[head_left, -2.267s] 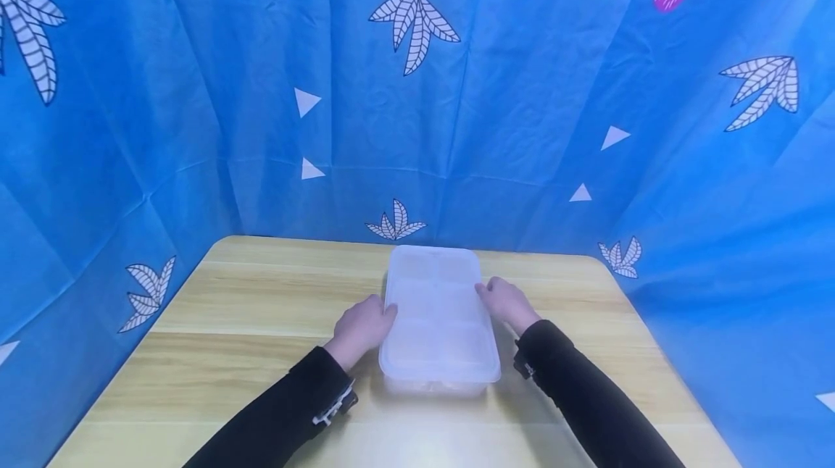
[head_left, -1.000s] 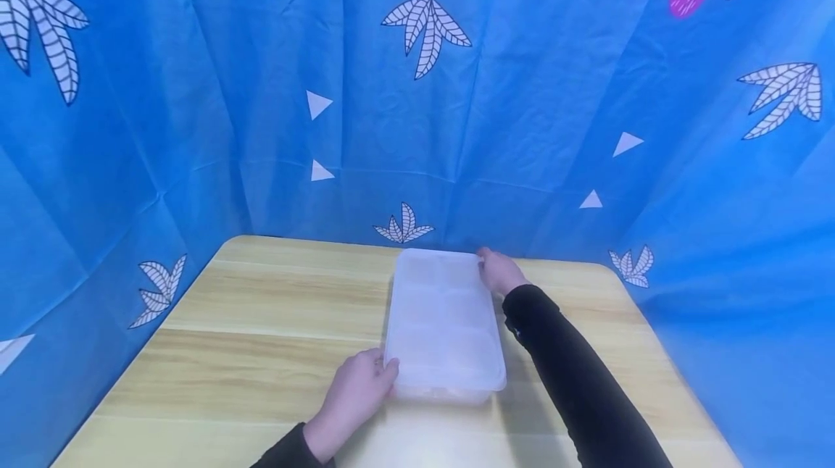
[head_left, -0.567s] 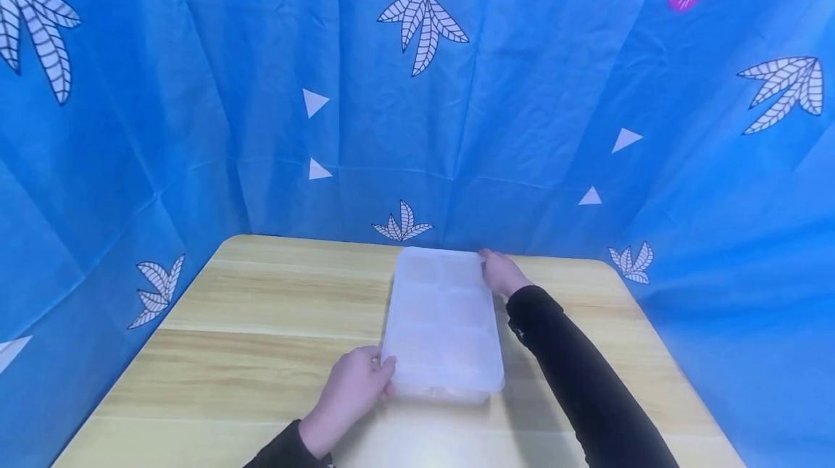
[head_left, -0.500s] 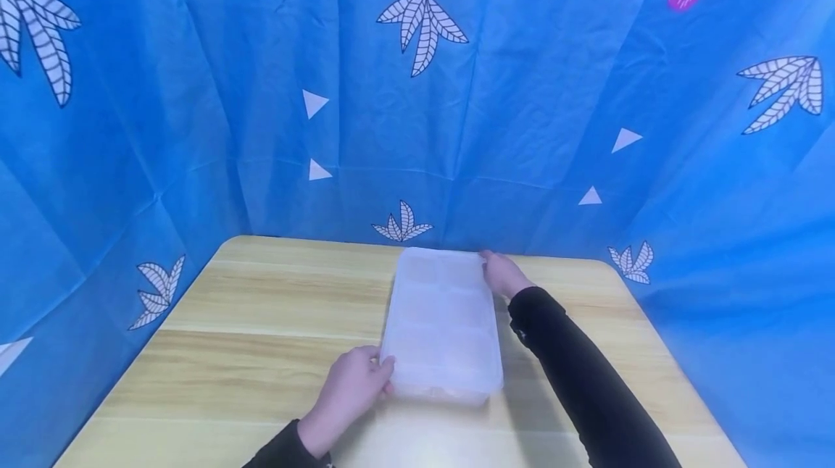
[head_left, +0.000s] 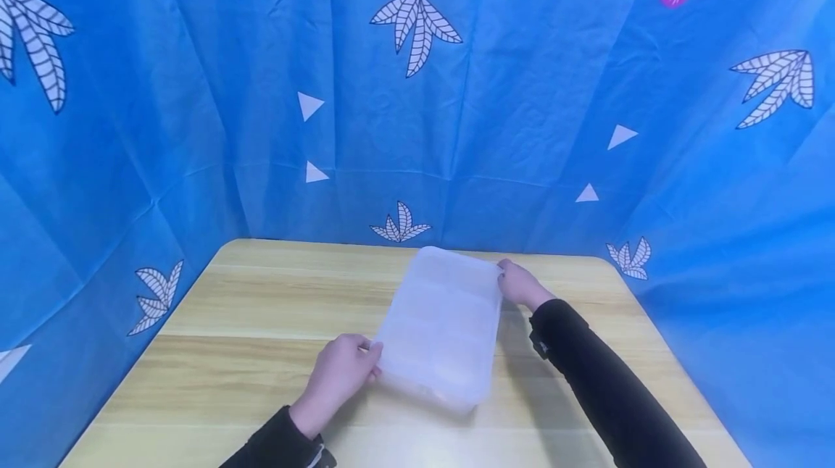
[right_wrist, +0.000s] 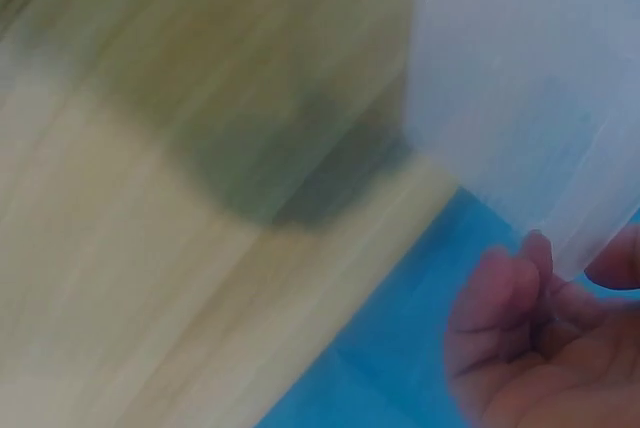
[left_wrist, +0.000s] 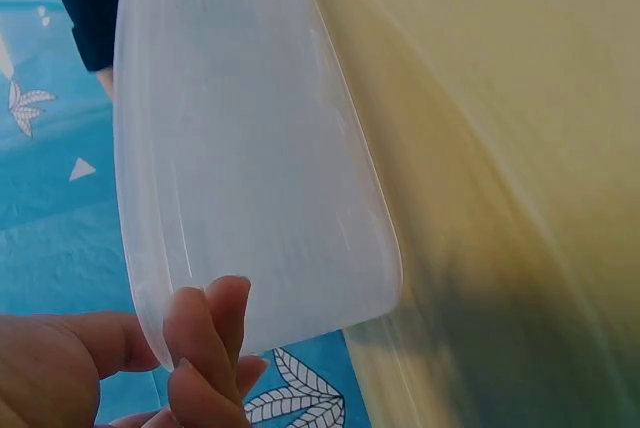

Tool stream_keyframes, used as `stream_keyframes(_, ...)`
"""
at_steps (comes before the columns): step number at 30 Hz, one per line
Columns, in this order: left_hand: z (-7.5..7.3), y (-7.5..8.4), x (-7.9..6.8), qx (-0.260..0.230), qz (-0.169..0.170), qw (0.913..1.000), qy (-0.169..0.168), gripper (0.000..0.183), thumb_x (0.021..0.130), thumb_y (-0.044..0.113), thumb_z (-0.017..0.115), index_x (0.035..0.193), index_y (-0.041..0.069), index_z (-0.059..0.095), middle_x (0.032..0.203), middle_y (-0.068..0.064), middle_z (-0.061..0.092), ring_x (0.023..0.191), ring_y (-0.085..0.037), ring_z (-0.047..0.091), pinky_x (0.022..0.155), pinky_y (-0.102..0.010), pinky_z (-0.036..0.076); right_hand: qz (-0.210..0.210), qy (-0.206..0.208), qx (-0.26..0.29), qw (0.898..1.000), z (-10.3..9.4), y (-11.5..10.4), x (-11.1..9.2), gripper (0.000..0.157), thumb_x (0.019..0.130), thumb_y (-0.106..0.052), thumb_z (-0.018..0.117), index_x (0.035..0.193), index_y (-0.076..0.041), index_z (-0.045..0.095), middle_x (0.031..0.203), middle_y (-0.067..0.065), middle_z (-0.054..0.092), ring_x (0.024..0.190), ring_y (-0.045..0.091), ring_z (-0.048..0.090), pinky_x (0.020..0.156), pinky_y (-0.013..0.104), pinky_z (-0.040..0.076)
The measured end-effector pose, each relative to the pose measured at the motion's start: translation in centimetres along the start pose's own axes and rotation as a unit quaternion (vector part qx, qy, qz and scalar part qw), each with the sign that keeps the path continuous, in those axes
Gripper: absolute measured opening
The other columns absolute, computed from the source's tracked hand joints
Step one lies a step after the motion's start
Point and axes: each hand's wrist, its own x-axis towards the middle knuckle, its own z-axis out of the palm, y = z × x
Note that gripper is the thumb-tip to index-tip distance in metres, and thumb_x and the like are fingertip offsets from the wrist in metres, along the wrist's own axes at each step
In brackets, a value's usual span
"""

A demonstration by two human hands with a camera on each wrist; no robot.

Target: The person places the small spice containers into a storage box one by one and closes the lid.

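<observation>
A translucent white lidded plastic container (head_left: 443, 323) sits turned askew in the middle of the head view; faint compartment outlines show through its lid. My left hand (head_left: 339, 374) pinches its near left corner, thumb on top and fingers underneath. In the left wrist view the fingertips (left_wrist: 205, 333) curl at the corner of the container (left_wrist: 250, 148). At the far right corner, my right hand (head_left: 524, 285) pinches the rim. The right wrist view shows the thumb and curled fingers of that hand (right_wrist: 550, 338) at the corner of the container (right_wrist: 520, 78). Its contents cannot be made out.
A light wood-grain table (head_left: 261, 308) with rounded far corners lies beneath. Blue curtain (head_left: 522, 91) printed with white leaves and triangles hangs behind and on both sides. Dark shadows fall on the table beside the container.
Both hands shifted from the container's sides to opposite corners. Since then the container has turned clockwise, its near end swinging left and its far end right, with both hands moving along.
</observation>
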Motion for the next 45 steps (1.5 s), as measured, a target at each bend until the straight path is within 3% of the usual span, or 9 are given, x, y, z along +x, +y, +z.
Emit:
stream_keyframes(5, -0.7, -0.2, 1.0, 0.028, 0.008, 0.9993, 0.025, 0.026, 0.097, 0.027, 0.063, 0.089, 0.006, 0.074, 0.060, 0.007, 0.064, 0.054, -0.010, 0.060, 0.056, -0.030, 0.048, 0.009, 0.020, -0.002, 1.000, -0.5, 1.0, -0.9, 0.035, 0.104, -0.011, 0.038, 0.122, 0.015, 0.055, 0.117, 0.030, 0.062, 0.110, 0.043, 0.060, 0.098, 0.054, 0.048)
stream_keyframes(10, -1.3, -0.4, 2.0, 0.043, 0.014, 0.9981, 0.041, 0.024, 0.096, 0.026, 0.066, 0.090, 0.005, 0.076, 0.062, 0.004, 0.065, 0.056, -0.010, 0.058, 0.056, -0.030, 0.047, 0.021, 0.027, 0.017, 0.999, -0.9, 2.0, -1.7, 0.031, 0.104, -0.014, 0.043, 0.112, 0.011, 0.059, 0.103, 0.022, 0.065, 0.092, 0.034, 0.061, 0.090, 0.052, 0.051)
stream_keyframes(14, -1.6, -0.3, 2.8, 0.062, 0.020, 0.9962, 0.057, 0.022, 0.093, 0.025, 0.069, 0.089, 0.005, 0.077, 0.068, 0.003, 0.067, 0.058, -0.011, 0.056, 0.056, -0.030, 0.047, 0.015, 0.017, 0.025, 0.999, -1.3, 2.5, -2.4, 0.028, 0.103, -0.014, 0.046, 0.108, 0.009, 0.060, 0.092, 0.015, 0.063, 0.080, 0.026, 0.058, 0.079, 0.046, 0.052)
stream_keyframes(21, -1.8, -0.3, 4.0, 0.097, 0.046, 0.9900, 0.092, 0.021, 0.091, 0.023, 0.071, 0.089, 0.003, 0.077, 0.073, 0.000, 0.069, 0.060, -0.012, 0.055, 0.059, -0.031, 0.050, 0.017, -0.017, 0.046, 0.999, -1.7, 2.8, -3.7, 0.031, 0.104, -0.013, 0.046, 0.114, 0.012, 0.060, 0.086, 0.012, 0.064, 0.070, 0.021, 0.061, 0.064, 0.035, 0.055)
stream_keyframes(28, -1.4, -0.3, 4.7, 0.081, 0.065, 0.9888, 0.108, 0.027, 0.091, 0.022, 0.073, 0.101, -0.003, 0.075, 0.086, -0.009, 0.075, 0.076, -0.022, 0.070, 0.073, -0.040, 0.058, 0.030, -0.046, 0.057, 0.997, -2.2, 2.9, -5.6, 0.024, 0.102, -0.011, 0.045, 0.098, 0.006, 0.062, 0.075, 0.009, 0.059, 0.066, 0.020, 0.059, 0.061, 0.034, 0.055)
stream_keyframes(34, -1.0, -0.9, 5.4, 0.042, 0.070, 0.9926, 0.090, 0.038, 0.093, 0.021, 0.071, 0.119, -0.008, 0.068, 0.096, -0.012, 0.074, 0.088, -0.025, 0.070, 0.079, -0.040, 0.059, 0.036, -0.059, 0.065, 0.996, -2.2, 2.8, -7.1, 0.025, 0.102, -0.011, 0.046, 0.087, 0.000, 0.062, 0.067, 0.006, 0.059, 0.059, 0.017, 0.057, 0.059, 0.032, 0.054)
stream_keyframes(40, -1.2, -1.5, 6.8, -0.029, 0.053, 0.9977, 0.028, 0.049, 0.096, 0.020, 0.068, 0.136, -0.004, 0.057, 0.108, -0.013, 0.072, 0.099, -0.026, 0.069, 0.086, -0.039, 0.058, 0.041, -0.060, 0.073, 0.995, -2.1, 2.5, -8.6, 0.027, 0.102, -0.010, 0.046, 0.079, -0.002, 0.059, 0.065, 0.006, 0.059, 0.055, 0.018, 0.058, 0.057, 0.032, 0.054)
stream_keyframes(45, -1.2, -2.1, 8.5, -0.074, 0.075, 0.9944, -0.014, 0.054, 0.098, 0.019, 0.065, 0.143, -0.006, 0.048, 0.123, -0.021, 0.066, 0.114, -0.033, 0.064, 0.096, -0.042, 0.054, 0.046, -0.053, 0.071, 0.995, -2.1, 2.3, -9.6, 0.027, 0.102, -0.011, 0.047, 0.078, -0.003, 0.058, 0.063, 0.005, 0.058, 0.054, 0.018, 0.056, 0.056, 0.032, 0.052)
